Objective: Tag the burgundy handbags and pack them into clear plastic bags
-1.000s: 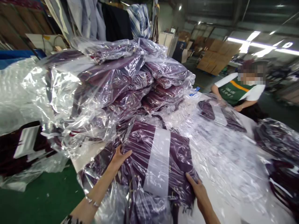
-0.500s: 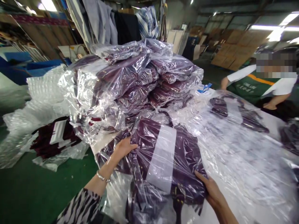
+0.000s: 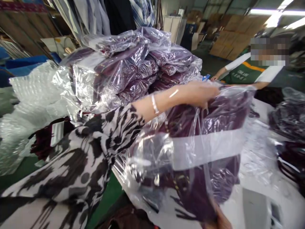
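Observation:
A dark purple item in a clear plastic bag (image 3: 221,175), with a pale band across it, hangs tilted over the table's near side. My left hand (image 3: 200,93) reaches far across, its fingers closed on the bag's upper edge. At the bottom, my right hand (image 3: 220,219) holds the bag's lower edge; part of that hand is out of frame. Behind them rises a pile of similar bagged purple items (image 3: 124,70).
Clear plastic wrapping (image 3: 33,92) and a dark red bundle (image 3: 43,143) lie at the left. Across the table (image 3: 257,171) stands a person in a green apron (image 3: 240,74). More bagged dark items (image 3: 289,111) are at the right.
The bagged item has been lifted and turned, its pale band now running sideways. My left hand has moved right and up across it; my right hand is lower. The view has shifted right.

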`<action>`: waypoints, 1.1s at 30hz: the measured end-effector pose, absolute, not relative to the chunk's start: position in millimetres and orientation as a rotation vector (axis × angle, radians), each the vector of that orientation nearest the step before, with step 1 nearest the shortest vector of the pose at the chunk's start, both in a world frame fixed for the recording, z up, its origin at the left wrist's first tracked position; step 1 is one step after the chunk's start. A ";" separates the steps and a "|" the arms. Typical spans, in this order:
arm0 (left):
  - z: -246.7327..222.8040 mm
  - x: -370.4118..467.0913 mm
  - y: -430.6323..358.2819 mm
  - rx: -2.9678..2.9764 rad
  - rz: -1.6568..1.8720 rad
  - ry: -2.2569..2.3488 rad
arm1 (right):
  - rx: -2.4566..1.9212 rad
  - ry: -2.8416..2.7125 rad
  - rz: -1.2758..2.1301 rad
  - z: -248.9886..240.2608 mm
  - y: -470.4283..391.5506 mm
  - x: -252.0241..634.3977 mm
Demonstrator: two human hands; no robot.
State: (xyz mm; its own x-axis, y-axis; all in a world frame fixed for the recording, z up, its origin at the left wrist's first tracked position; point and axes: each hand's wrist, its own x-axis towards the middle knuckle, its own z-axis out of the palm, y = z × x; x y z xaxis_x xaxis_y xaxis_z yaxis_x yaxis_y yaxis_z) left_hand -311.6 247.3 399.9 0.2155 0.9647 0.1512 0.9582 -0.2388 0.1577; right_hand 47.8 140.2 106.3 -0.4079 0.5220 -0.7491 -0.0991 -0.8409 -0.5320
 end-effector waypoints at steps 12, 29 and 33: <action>278.1 -344.7 235.3 2.600 0.143 1.688 | -0.988 -1.080 2.955 143.1 33.4 -185.0; 98.2 -288.6 12.3 0.485 0.880 2.164 | -2.024 -2.379 1.192 51.0 394.2 -61.8; 150.5 -267.5 55.0 0.836 0.701 2.389 | -2.110 -2.103 1.641 56.6 399.9 -51.2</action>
